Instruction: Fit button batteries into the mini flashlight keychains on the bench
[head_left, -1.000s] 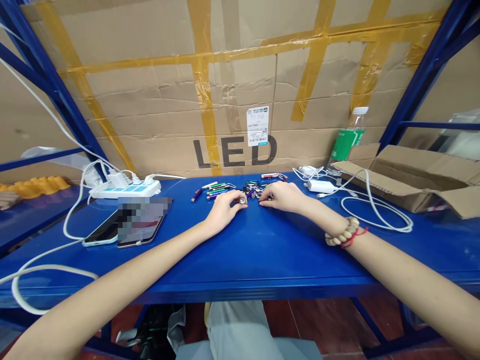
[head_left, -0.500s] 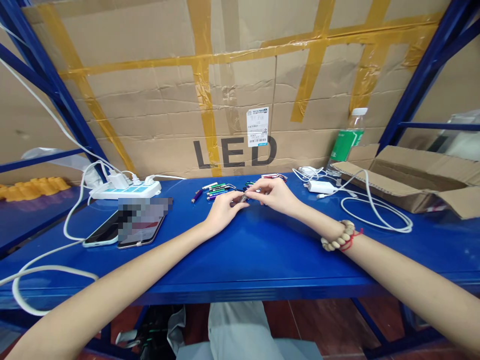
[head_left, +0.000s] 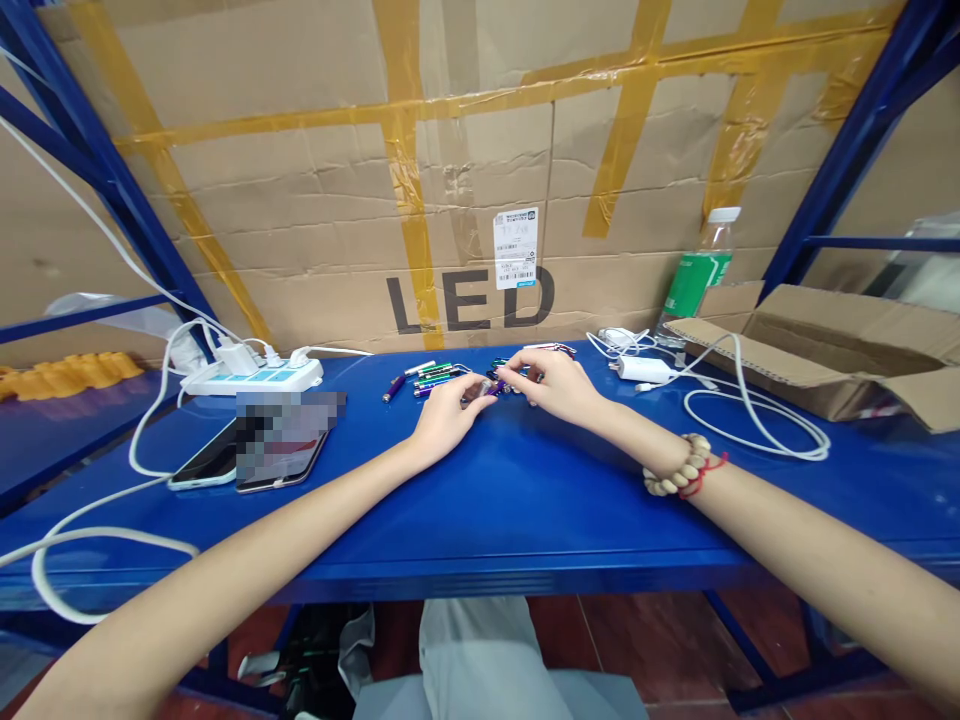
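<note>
My left hand [head_left: 448, 415] is closed in a pinch over the blue tabletop [head_left: 480, 490]. Between its fingertips is a small purple-and-silver metal tube [head_left: 493, 388], mostly covered by the fingers. Fingers bent, my right hand [head_left: 553, 385] pinches at the far end of that same piece, and the two hands nearly meet. Just behind and left of them lie several slim metal tubes [head_left: 435, 375] in green, purple and silver, like small penlights. More tubes [head_left: 551, 348], some reddish, are partly hidden behind my right hand.
Two phones [head_left: 289, 450] lie at the left, before a white power strip [head_left: 255, 378] with plugs and cables. To the right are a white charger [head_left: 643, 371] with coiled cable, an open cardboard box [head_left: 825, 350] and a green-labelled bottle [head_left: 697, 275]. A large carton [head_left: 337, 220] stands behind.
Both hands stay close together with only small finger shifts. Purple now shows between the fingertips, where mainly a silvery bit showed before. The camera view has shifted slightly.
</note>
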